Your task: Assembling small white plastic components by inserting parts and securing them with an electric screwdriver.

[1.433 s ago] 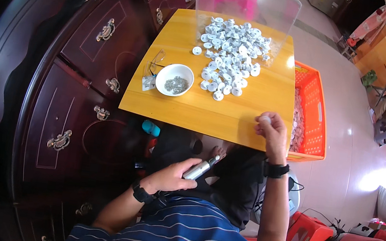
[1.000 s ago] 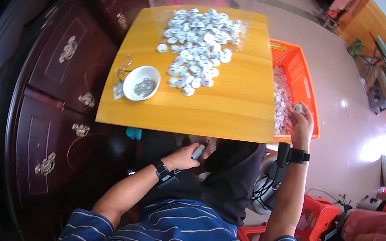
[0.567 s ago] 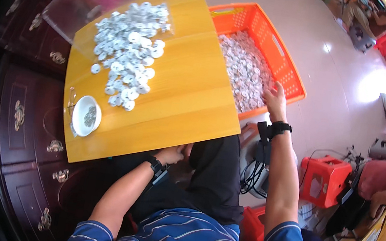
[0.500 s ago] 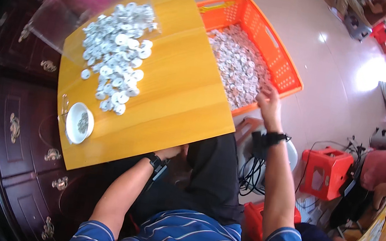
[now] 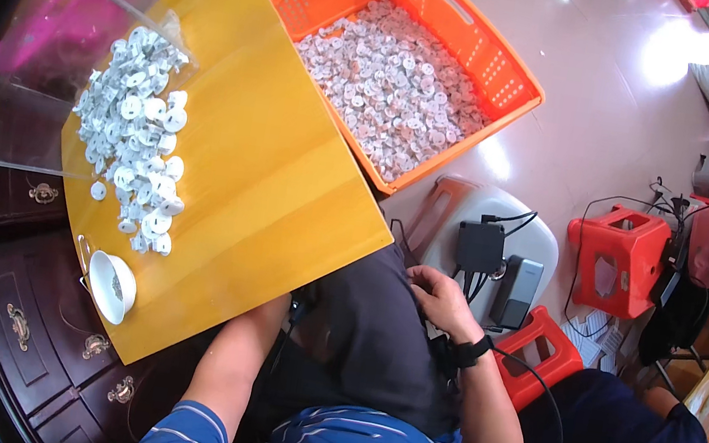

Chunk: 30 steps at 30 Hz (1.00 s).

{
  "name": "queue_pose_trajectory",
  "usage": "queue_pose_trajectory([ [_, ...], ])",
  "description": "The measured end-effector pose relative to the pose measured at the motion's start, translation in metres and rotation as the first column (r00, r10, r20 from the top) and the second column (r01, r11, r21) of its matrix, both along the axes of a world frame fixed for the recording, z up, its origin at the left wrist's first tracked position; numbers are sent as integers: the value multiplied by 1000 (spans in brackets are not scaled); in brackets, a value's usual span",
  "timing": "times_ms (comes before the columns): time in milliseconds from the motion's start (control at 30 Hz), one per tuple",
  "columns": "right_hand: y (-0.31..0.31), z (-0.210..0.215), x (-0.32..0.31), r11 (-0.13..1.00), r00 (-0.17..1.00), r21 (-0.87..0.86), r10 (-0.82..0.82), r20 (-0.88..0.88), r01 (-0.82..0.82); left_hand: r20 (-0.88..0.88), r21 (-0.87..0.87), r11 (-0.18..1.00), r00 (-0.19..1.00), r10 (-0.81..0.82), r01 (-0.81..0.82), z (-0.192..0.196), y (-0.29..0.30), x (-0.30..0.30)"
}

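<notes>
My right hand (image 5: 441, 301) is beside my right thigh, fingers loosely bent and a little apart; I see nothing in them. My left hand is hidden beneath the near edge of the yellow wooden table (image 5: 260, 180); only my left forearm (image 5: 235, 355) shows. On the table lies a heap of small white round plastic parts (image 5: 132, 115). A white bowl (image 5: 100, 275) with small greyish bits stands at the table's left corner. Beyond the table's right edge, an orange crate (image 5: 496, 69) holds many similar white parts (image 5: 383, 88).
A clear plastic bin (image 5: 34, 128) lies at the heap's left. Right of my leg, a grey stool (image 5: 539, 245) bears a black box (image 5: 481, 247) and a grey device (image 5: 517, 292) with cables. Red stools (image 5: 613, 269) and seated people are on the right; a dark cabinet (image 5: 50, 295) stands left.
My right hand has moved from the crate's near edge back to my thigh. My left hand has gone further under the table. The view has shifted, showing more of the crate and grey stool.
</notes>
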State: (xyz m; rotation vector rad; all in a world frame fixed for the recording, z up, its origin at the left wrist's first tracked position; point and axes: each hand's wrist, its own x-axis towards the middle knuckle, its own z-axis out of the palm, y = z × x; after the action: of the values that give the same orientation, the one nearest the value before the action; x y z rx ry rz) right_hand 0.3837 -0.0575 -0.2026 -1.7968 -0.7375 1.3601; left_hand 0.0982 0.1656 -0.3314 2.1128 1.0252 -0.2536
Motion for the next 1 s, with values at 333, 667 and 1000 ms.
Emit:
queue_pose_trajectory([
  [333,14,-1,-2,999,963,-23,-35,269,43,-32,-187,977,995,94,-98,-34,-60,-67],
  [667,13,-3,-15,994,909,-47,-74,411,102,4,-295,951,995,100,-94,-79,-61,-29],
  [1000,12,0,-8,992,917,-95,-38,396,82,46,-347,924,981,190,-163,-108,-29,11],
])
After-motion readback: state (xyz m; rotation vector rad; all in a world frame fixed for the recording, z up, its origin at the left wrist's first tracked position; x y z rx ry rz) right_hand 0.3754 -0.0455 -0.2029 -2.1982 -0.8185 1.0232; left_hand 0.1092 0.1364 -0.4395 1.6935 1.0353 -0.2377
